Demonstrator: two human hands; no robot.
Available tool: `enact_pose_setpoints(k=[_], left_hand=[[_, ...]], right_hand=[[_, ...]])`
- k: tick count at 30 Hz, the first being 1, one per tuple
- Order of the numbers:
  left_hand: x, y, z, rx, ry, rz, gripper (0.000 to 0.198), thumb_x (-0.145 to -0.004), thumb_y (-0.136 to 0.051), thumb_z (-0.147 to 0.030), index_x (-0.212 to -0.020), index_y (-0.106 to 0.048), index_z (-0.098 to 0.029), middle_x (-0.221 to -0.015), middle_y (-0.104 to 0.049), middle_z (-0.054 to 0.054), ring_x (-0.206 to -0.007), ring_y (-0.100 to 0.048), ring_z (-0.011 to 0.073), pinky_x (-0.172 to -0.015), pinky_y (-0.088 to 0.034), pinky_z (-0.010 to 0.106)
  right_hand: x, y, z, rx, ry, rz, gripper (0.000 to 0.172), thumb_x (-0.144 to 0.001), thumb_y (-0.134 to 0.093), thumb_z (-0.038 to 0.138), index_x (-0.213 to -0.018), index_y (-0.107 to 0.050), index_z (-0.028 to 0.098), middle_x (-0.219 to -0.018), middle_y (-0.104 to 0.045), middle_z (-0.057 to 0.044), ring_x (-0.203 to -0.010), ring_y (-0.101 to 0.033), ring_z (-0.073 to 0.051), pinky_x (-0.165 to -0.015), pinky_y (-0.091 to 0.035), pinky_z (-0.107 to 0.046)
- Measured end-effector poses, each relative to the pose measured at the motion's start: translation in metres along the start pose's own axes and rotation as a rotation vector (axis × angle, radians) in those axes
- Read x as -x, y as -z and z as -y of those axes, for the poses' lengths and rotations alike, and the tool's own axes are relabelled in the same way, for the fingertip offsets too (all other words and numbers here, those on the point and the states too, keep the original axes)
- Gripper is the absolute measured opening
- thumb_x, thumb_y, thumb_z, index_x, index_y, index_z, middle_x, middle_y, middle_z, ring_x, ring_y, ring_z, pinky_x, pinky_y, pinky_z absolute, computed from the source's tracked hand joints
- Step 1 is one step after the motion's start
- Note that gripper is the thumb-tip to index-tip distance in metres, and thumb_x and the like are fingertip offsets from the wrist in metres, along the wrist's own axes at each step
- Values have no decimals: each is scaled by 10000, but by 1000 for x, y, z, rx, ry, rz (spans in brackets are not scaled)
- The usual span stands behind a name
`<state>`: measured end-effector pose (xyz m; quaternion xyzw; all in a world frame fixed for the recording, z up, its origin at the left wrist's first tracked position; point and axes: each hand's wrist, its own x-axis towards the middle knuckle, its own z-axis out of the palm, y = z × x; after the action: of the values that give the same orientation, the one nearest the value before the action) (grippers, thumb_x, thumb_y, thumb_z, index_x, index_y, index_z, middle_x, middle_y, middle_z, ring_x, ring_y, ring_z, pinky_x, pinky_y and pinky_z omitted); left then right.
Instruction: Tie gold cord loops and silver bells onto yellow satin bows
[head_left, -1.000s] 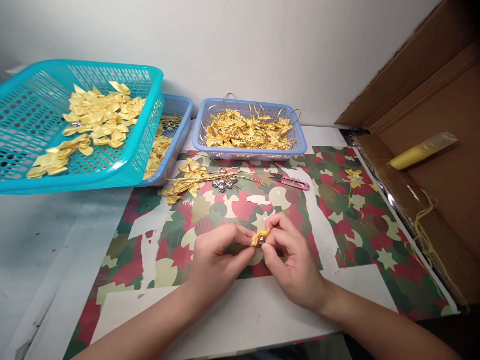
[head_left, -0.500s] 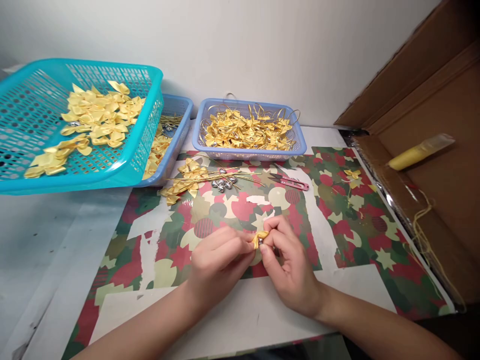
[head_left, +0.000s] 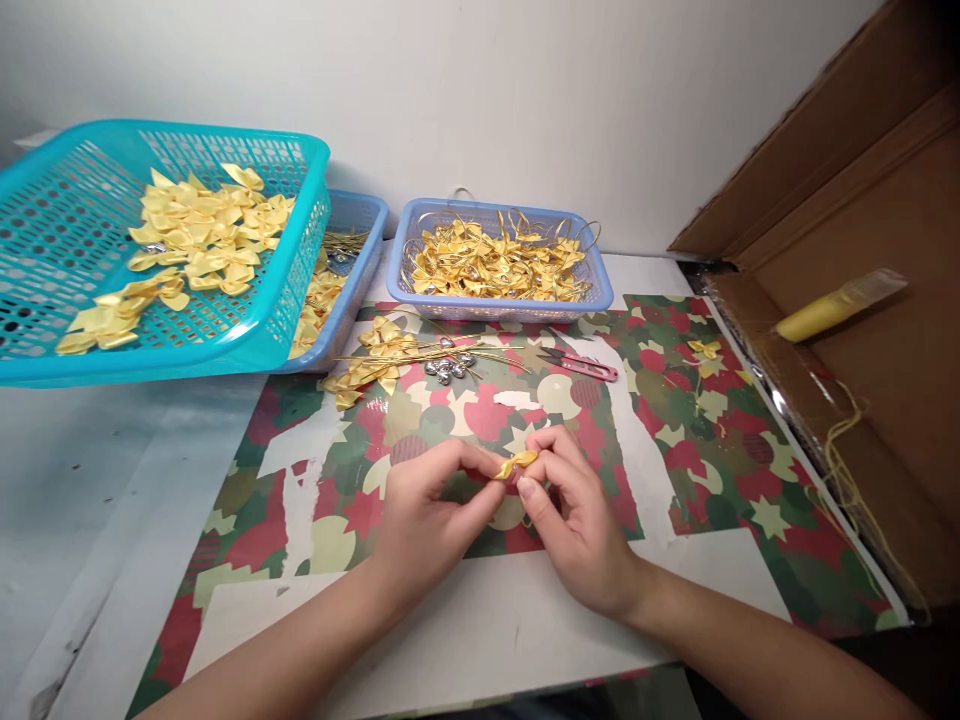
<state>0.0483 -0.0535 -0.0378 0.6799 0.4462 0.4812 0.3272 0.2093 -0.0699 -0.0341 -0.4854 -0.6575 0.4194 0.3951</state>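
Note:
Between my two hands, over the patterned sheet, is a small yellow ribbon bow (head_left: 516, 464). My left hand (head_left: 439, 505) pinches its left end between thumb and fingertips. On the other side, the fingers of my right hand (head_left: 574, 510) are closed on the bow's right end. The silver bell at the bow is mostly hidden by the right fingertips. Beyond my hands lie loose silver bells (head_left: 444, 372), gold wire ties (head_left: 480, 353) and several yellow bows (head_left: 386, 340). A pink thread snipper (head_left: 581, 364) rests to their right.
A turquoise basket (head_left: 300, 250) with yellow bows stands at the left, overlapping a blue basket (head_left: 358, 270). Another blue basket (head_left: 499, 308), full of bows with gold ties, stands at the back. Cardboard (head_left: 847, 180) walls the right side, with a yellow tube (head_left: 836, 305) there.
My left fingers have shifted their pinch, with thumb and index now spread into a loop. The bow has turned, and its bell is now mostly out of sight.

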Motion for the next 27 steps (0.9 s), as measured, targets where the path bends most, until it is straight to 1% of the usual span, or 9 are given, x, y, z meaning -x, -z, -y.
enact_pose_setpoints(k=[2, 6, 9, 13, 17, 20, 23, 25, 27], left_hand=[[0, 0, -1, 28, 65, 11, 100, -772, -666, -83, -749, -644, -178, -710, -733, 14, -635, -690, 143, -582, -573, 235], [0, -2, -2, 34, 62, -4, 97, -771, -675, -83, -745, -663, -175, -720, -742, 24, -655, -700, 151, -594, -581, 245], [1, -3, -1, 27, -6, -26, 134, -749, -689, -53, -707, -648, -173, -743, -753, 32, -665, -711, 154, -594, -583, 242], [2, -4, 0, -48, -151, -48, 140, -742, -706, -50, -715, -637, -169, -730, -749, 38, -619, -695, 147, -569, -569, 246], [3, -4, -1, -94, -267, -69, 153, -759, -696, -44, -720, -620, -170, -700, -734, 32, -621, -696, 143, -592, -565, 242], [3, -4, -4, -128, -313, -48, 155, -783, -678, -58, -717, -619, -186, -678, -722, 22, -620, -692, 144, -591, -566, 242], [2, -3, -6, -144, -338, -32, 161, -801, -656, -64, -718, -616, -195, -682, -724, 21, -618, -687, 143, -583, -564, 246], [1, -2, -5, -129, -333, -45, 162, -795, -659, -59, -715, -612, -192, -669, -720, 17, -618, -689, 145, -582, -563, 246], [-1, -1, -4, -97, -295, -55, 153, -779, -673, -57, -723, -621, -189, -673, -726, 18, -619, -692, 148, -581, -566, 247]], right_hand=[[-1, 0, 0, -20, -19, -10, 220, -925, -435, 189, -708, -466, 200, -890, -432, -38, -885, -473, -186, -757, -422, -333], [-1, 0, 0, -16, -26, -15, 225, -920, -440, 191, -696, -463, 205, -880, -436, -34, -864, -473, -181, -747, -421, -323], [0, -1, 0, 13, -7, -15, 218, -911, -437, 170, -697, -464, 204, -883, -448, -35, -872, -473, -183, -770, -418, -332], [2, -4, 0, 21, 25, -46, 203, -907, -424, 145, -714, -443, 205, -868, -448, -36, -908, -475, -194, -794, -413, -347], [4, -7, 0, 12, 50, -79, 198, -913, -416, 141, -727, -442, 204, -856, -434, -38, -924, -468, -198, -763, -421, -338], [4, -8, -1, -1, 65, -102, 198, -910, -422, 129, -729, -454, 201, -844, -437, -38, -912, -466, -196, -732, -428, -328], [3, -7, -3, -22, 58, -97, 210, -917, -433, 145, -720, -473, 201, -841, -444, -37, -906, -479, -194, -724, -433, -323], [1, -6, -4, -30, 37, -89, 219, -921, -454, 174, -708, -493, 201, -855, -455, -38, -902, -496, -191, -725, -437, -321], [-2, -3, -4, -23, 28, -78, 199, -906, -513, 210, -707, -517, 203, -860, -477, -34, -873, -512, -184, -715, -440, -318]])
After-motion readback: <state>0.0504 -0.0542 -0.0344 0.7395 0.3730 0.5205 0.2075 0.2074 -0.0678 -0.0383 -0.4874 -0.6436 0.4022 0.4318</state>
